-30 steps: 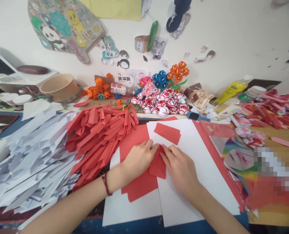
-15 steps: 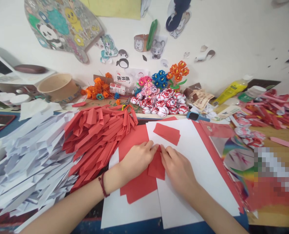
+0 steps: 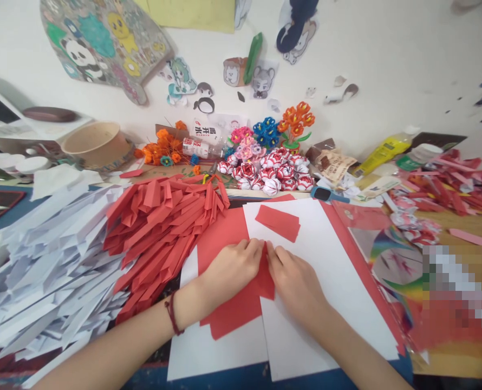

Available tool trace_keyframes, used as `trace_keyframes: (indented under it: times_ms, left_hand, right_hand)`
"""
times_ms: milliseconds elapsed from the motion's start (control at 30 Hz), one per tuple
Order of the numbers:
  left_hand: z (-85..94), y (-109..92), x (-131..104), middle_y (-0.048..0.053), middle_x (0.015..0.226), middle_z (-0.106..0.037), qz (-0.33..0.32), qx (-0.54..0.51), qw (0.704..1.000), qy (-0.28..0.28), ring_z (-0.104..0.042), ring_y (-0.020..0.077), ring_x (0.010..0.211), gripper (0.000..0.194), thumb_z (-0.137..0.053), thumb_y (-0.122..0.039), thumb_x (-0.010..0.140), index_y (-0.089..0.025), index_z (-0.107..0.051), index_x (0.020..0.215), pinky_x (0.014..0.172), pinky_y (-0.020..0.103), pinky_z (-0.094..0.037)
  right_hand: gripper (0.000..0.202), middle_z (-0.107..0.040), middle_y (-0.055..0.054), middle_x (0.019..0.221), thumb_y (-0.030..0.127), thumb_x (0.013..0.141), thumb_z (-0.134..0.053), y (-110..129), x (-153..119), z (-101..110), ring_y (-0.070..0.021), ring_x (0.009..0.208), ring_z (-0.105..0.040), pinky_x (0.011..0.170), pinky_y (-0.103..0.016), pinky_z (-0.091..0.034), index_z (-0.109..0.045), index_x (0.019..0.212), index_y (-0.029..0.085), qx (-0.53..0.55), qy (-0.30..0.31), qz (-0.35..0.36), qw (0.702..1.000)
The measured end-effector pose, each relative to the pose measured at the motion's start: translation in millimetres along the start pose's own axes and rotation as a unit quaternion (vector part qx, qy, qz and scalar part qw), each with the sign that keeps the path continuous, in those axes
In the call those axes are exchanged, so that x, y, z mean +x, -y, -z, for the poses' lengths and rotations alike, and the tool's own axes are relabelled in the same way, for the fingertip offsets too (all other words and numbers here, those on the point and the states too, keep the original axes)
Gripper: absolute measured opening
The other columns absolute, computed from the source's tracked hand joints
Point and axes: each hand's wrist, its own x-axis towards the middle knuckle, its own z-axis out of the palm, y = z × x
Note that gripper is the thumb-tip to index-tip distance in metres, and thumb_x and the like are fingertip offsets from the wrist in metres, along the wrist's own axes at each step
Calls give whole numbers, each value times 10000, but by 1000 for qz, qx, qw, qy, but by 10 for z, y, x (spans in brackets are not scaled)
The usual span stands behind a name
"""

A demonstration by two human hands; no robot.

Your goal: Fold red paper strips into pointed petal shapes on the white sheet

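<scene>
A small red paper piece (image 3: 266,281) stands between my two hands over the white sheets (image 3: 318,325). My left hand (image 3: 239,262) pinches its upper left edge, fingers bent and covering part of it. On its right side my right hand (image 3: 292,276) grips the upper edge with thumb and fingers together. The fingertips of both hands nearly meet at the top. Just beyond them, small red rectangles (image 3: 278,222) lie on the white paper. Larger red sheets (image 3: 233,319) are under my left hand.
Folded red strips (image 3: 160,227) and folded white strips (image 3: 62,271) are heaped at the left. Behind are red-and-white paper flowers (image 3: 273,173), a blue watch (image 3: 328,194) and a round bowl (image 3: 97,146). Red and pink strips (image 3: 460,184) lie at the right.
My left hand has shifted slightly right and down, its fingers curling further over the red piece. My right hand has barely moved.
</scene>
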Motion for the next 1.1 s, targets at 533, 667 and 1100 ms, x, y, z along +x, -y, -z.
trace_keyframes:
  times_ms: [533,667,1100]
  left_hand:
    - [-66,-107,-14,131,1019,-589,37,9,999,-5,-600,215,862,482,-410,-48,889,3,-356,1365,665,329,-535]
    - [-101,-133,-12,132,1007,-587,48,20,999,-15,-598,215,874,513,-402,-49,891,6,-322,1395,670,326,-524]
    - [-29,-276,-15,132,979,-570,55,96,994,-14,-589,200,786,488,-456,-37,871,-19,-416,1357,624,317,-499]
  right_hand:
    - [472,-631,-97,845,-55,782,-432,-3,31,16,-174,674,-602,537,-282,-487,-565,1230,15,15,57,12,998]
    - [490,-635,-103,851,-67,762,-438,11,42,18,-177,665,-607,526,-286,-499,-569,1229,11,-1,77,10,997]
    - [475,-640,-120,903,-48,792,-439,23,75,69,-193,717,-630,569,-295,-526,-555,1243,43,26,106,9,994]
